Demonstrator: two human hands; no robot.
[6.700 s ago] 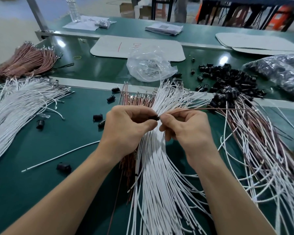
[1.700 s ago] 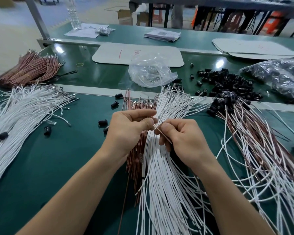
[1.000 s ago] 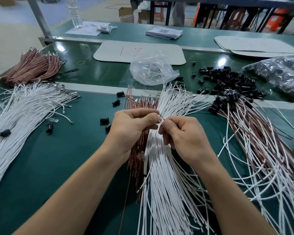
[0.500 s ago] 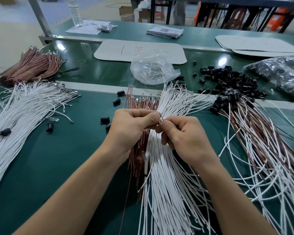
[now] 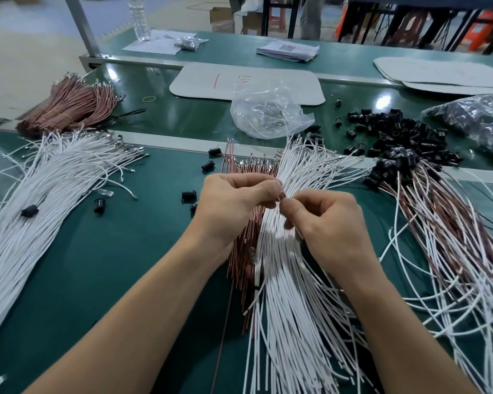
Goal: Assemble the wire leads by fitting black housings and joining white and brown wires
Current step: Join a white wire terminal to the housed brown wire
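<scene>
Green bench point(image 5: 111, 265): your left hand point(image 5: 234, 203) and right hand point(image 5: 330, 223) hung close together above the white wires point(image 5: 285, 280).
Both pinched a small part, hidden by fingertips; a slip could have lost it among the strands.

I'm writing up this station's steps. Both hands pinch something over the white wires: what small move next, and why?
Probably press the pinched pieces fully together: left hand and right hand meet fingertip to fingertip over the white wires; the pieces are mostly hidden.
</scene>
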